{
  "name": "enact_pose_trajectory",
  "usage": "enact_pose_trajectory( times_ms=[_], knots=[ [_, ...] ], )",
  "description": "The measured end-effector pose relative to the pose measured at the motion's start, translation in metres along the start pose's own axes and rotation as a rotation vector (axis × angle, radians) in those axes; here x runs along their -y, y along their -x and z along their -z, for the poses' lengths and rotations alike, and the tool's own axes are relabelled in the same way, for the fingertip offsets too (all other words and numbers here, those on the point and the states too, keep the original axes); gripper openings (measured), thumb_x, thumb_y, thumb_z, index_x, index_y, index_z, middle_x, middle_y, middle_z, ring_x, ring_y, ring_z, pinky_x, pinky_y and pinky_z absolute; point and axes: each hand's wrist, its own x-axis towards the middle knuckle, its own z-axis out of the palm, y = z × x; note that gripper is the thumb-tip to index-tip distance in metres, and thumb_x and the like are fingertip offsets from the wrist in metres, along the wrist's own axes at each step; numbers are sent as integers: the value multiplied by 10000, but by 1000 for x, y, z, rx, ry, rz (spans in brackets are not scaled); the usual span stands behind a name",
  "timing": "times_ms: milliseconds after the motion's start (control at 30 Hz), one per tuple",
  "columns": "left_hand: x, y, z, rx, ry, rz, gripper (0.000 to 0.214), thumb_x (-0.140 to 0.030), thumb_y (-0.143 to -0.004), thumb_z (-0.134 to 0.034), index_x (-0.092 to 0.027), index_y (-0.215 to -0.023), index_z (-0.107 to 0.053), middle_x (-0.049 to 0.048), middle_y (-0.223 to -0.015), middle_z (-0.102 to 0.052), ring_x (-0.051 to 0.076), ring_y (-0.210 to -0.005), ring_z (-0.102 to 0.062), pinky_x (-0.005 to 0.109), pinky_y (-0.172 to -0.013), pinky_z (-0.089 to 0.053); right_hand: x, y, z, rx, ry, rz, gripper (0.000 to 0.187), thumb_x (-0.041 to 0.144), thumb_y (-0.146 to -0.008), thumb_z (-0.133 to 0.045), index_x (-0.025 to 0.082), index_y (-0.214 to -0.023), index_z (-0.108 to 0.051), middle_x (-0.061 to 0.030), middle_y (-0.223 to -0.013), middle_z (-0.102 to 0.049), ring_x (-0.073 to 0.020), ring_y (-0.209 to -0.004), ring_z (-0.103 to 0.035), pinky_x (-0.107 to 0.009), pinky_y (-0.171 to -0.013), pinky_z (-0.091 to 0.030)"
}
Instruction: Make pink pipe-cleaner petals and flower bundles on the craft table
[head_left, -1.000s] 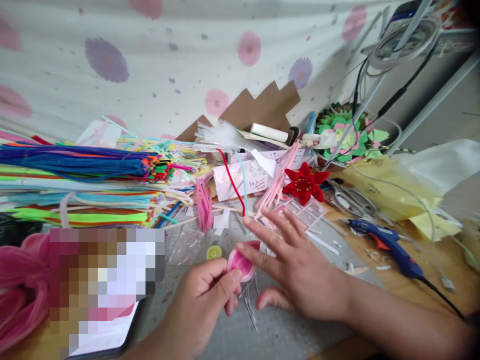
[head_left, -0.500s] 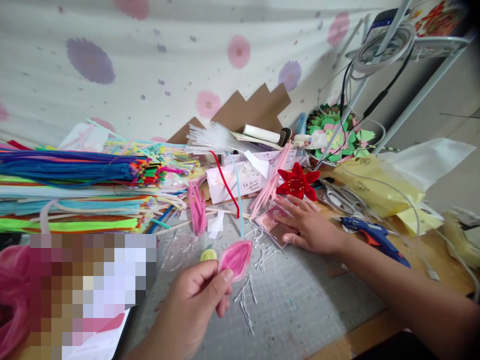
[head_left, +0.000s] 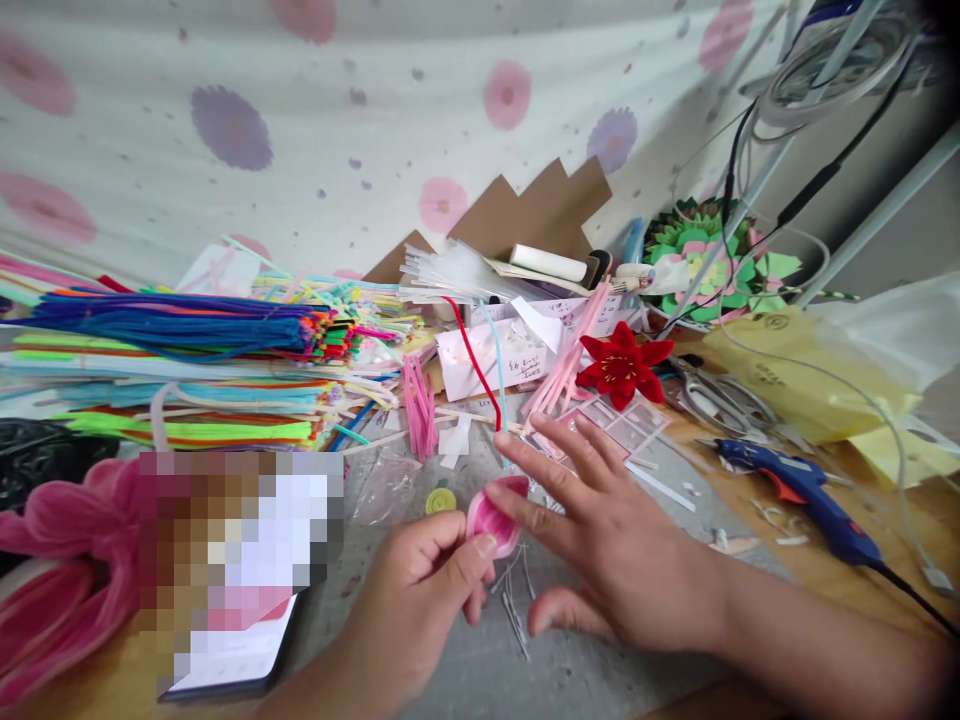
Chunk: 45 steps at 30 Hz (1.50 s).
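A pointed pink petal (head_left: 487, 515), fuzzy like pipe cleaner, is pinched between thumb and fingers of my left hand (head_left: 412, 600). My right hand (head_left: 607, 540) is spread open over the mat, its fingertips at the petal's right edge; one finger seems to touch the petal's face. Below the petal, several thin white stems (head_left: 514, 615) lie loose on the grey cutting mat (head_left: 600, 690). A small yellow-green coil (head_left: 441, 501) rests just behind my left hand. Beyond my right fingers is a clear divided box (head_left: 634, 425), partly covered, with a red fuzzy flower (head_left: 625, 367) behind it.
Bundles of coloured pipe cleaners (head_left: 187, 330) are piled at left. A phone (head_left: 232, 655), partly blurred out, lies near pink fuzzy loops (head_left: 67, 560). At right are a blue glue gun (head_left: 802, 490), scissors (head_left: 724, 395) and a yellow bag (head_left: 810, 375). Pink strips (head_left: 418, 405) lie mid-table.
My right hand has come off the box and moved down and toward the petal, uncovering more of the box. The petal has tilted in my left hand. The view has swung slightly left.
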Motion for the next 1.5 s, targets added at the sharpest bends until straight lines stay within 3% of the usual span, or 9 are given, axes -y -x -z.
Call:
enact_pose_trajectory(
  times_ms=[100,267,367,800,967,1033,1167,1367,1500],
  knots=[
    [-2,2,0,-9,-30,-19,320,-414,-814,-483,-184,-598,-537,-28,-482,-505,116,-489,-468,240,-529,-362,1,-2,-2,-1,5,18,750,726,-781,-337,254,-1361,-401,-66,-1514,-188,-389,-1349,-143,-632,-1039,-133],
    [-1,3,0,-7,-39,3,331,-420,-840,-459,-184,-630,-558,-21,-505,-532,127,-524,-515,248,-560,-378,-4,0,-4,-10,17,-73,741,697,-769,-425,237,-1350,-424,-108,-1499,-219,-412,-1338,-163,-640,-1022,-169],
    [0,3,1,-5,-34,-8,332,-419,-839,-466,-187,-617,-550,-21,-506,-537,126,-522,-512,249,-562,-377,-3,0,-6,11,12,-39,748,706,-771,-405,249,-1363,-398,-80,-1510,-196,-400,-1345,-149,-639,-1025,-177],
    [6,-1,2,-5,118,16,340,-445,-824,-496,-174,-634,-575,-18,-490,-541,116,-505,-501,240,-560,-374,-12,13,-7,-19,-45,-93,746,688,-775,-425,245,-1375,-383,-101,-1509,-183,-402,-1349,-138,-642,-1011,-228],
    [6,-3,2,-47,143,30,331,-439,-817,-509,-174,-626,-562,-26,-495,-524,114,-518,-501,236,-564,-370,-49,23,-12,-21,-51,-191,653,647,-811,-415,245,-1323,-462,-70,-1502,-211,-369,-1333,-190,-584,-1021,-275],
    [8,-4,2,-66,152,33,328,-437,-812,-517,-174,-621,-564,-29,-489,-517,114,-517,-500,238,-568,-371,-71,33,-18,37,-27,-269,534,579,-852,-414,256,-1259,-533,-59,-1484,-255,-363,-1320,-218,-574,-999,-308],
    [10,-4,2,-61,168,32,313,-427,-809,-525,-173,-634,-579,-26,-509,-533,112,-524,-497,239,-569,-372,-95,48,-30,197,35,-274,482,577,-857,-406,311,-1233,-549,-40,-1502,-211,-389,-1317,-213,-619,-977,-289],
    [6,-5,1,-62,175,28,314,-418,-818,-516,-173,-630,-570,-31,-497,-520,111,-524,-495,239,-567,-371,-92,44,-38,227,86,-306,514,573,-876,-356,276,-1263,-519,-78,-1488,-242,-394,-1307,-240,-616,-977,-293],
    [6,-5,1,-61,167,25,321,-415,-822,-510,-169,-624,-568,-25,-502,-524,114,-524,-500,242,-570,-374,-68,31,-28,85,63,-265,684,654,-833,-344,246,-1382,-360,-113,-1489,-221,-387,-1316,-216,-618,-1003,-258]
  ],
)
